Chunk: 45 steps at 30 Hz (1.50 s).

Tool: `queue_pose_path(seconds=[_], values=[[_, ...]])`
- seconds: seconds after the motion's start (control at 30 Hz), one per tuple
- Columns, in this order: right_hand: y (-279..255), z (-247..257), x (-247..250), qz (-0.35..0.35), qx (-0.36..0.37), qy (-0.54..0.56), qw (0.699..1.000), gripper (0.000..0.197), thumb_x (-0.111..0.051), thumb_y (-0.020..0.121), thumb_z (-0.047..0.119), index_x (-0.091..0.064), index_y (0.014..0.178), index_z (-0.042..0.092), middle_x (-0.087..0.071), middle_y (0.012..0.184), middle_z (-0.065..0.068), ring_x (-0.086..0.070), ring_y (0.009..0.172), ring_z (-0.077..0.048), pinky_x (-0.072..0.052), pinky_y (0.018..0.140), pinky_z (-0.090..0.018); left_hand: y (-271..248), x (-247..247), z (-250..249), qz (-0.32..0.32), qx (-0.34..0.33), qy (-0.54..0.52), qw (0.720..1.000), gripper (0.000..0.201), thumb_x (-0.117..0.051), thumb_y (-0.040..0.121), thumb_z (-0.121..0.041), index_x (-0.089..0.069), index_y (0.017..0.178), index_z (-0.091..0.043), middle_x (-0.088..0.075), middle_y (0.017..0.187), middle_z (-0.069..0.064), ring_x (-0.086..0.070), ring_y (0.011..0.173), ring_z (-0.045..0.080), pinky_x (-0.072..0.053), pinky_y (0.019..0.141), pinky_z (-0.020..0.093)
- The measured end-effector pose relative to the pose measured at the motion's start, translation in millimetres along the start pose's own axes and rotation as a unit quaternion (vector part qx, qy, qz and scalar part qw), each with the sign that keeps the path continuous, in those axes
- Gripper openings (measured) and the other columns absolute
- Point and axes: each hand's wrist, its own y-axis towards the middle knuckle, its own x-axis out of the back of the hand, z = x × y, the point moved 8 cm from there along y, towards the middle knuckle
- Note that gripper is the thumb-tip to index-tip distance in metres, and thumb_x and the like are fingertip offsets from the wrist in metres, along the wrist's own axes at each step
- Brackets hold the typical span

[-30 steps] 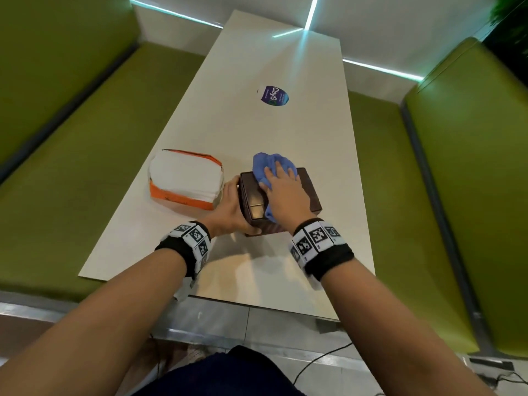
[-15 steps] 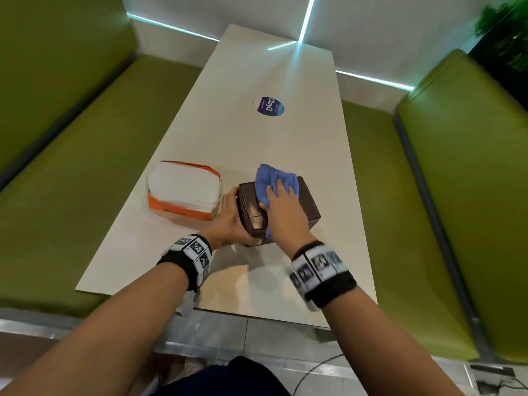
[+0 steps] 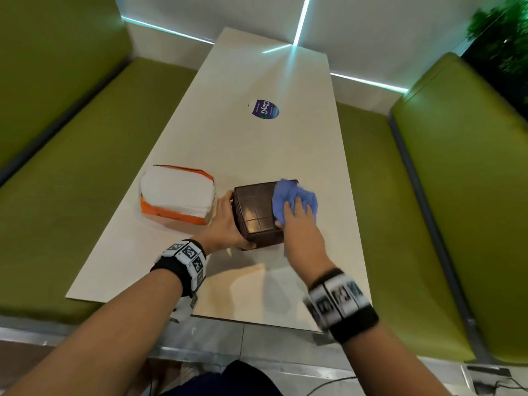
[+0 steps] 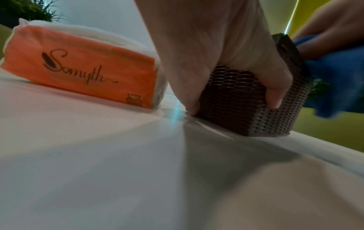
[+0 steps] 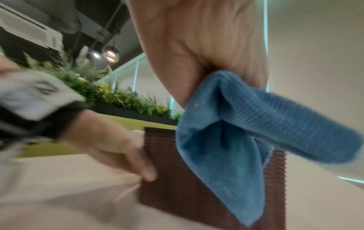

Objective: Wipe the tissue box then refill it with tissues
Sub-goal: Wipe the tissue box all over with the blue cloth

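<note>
A dark brown woven tissue box point(image 3: 255, 212) stands on the white table point(image 3: 257, 150). My left hand point(image 3: 225, 224) grips its left side, thumb on the near face, fingers down to the tabletop. My right hand point(image 3: 300, 224) holds a blue cloth point(image 3: 294, 197) against the box's right top edge, with a corner hanging down the side. In the left wrist view my left hand point(image 4: 216, 46) clasps the box point(image 4: 246, 99). In the right wrist view the cloth point(image 5: 246, 132) bunches out from under my right hand point(image 5: 206, 38) and drapes over the box point(image 5: 173, 186).
An orange pack of white tissues point(image 3: 177, 195) lies just left of the box, also in the left wrist view point(image 4: 78, 68). A round purple sticker point(image 3: 264, 108) is farther up the table. Green bench seats point(image 3: 85, 172) flank the table on both sides.
My right hand has slid the blue cloth from the middle of the box top to its right edge, uncovering most of the lid. My left hand keeps its grip.
</note>
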Motion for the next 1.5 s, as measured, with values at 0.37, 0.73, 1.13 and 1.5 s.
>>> queue_pose_path(seconds=[0.37, 0.73, 1.13, 1.5], values=[[28, -1, 10, -0.043, -0.023, 0.003, 0.999, 0.057, -0.035, 0.102, 0.034, -0.016, 0.153, 0.021, -0.003, 0.162, -0.013, -0.005, 0.149, -0.036, -0.012, 0.121, -0.048, 3, -2, 3, 0.004, 0.014, 0.009, 1.0, 0.149, -0.077, 0.026, -0.046, -0.002, 0.148, -0.009, -0.021, 0.142, 0.01, -0.026, 0.135, 0.018, -0.026, 0.108, 0.02], [39, 43, 8, -0.016, 0.156, 0.037, 0.987, 0.048, -0.035, 0.1, 0.025, -0.033, 0.147, 0.031, -0.015, 0.162, 0.003, -0.017, 0.149, -0.018, -0.011, 0.12, -0.046, 5, -4, 4, -0.003, 0.044, 0.031, 0.999, 0.154, -0.077, 0.026, -0.048, 0.003, 0.148, -0.002, -0.019, 0.14, 0.005, -0.023, 0.136, 0.019, -0.025, 0.115, 0.029], [-3, 81, -13, -0.086, 0.114, 0.071, 0.987, 0.062, -0.053, 0.093, 0.022, -0.029, 0.15, 0.011, -0.016, 0.161, -0.014, -0.011, 0.149, -0.034, -0.005, 0.121, -0.046, 4, -3, -3, -0.016, 0.028, 0.024, 0.999, 0.127, -0.063, 0.052, -0.051, -0.001, 0.15, 0.0, -0.015, 0.154, 0.02, -0.019, 0.145, 0.031, -0.017, 0.119, 0.034], [72, -27, 20, -0.055, -0.115, 0.1, 0.987, 0.036, -0.038, 0.098, 0.021, -0.043, 0.134, 0.02, -0.046, 0.129, -0.021, -0.058, 0.102, -0.037, -0.048, 0.083, -0.041, -1, -4, -3, 0.008, 0.02, -0.006, 1.0, 0.144, -0.084, 0.035, -0.029, 0.001, 0.15, -0.012, -0.019, 0.145, 0.006, -0.021, 0.124, 0.001, -0.025, 0.098, 0.011]])
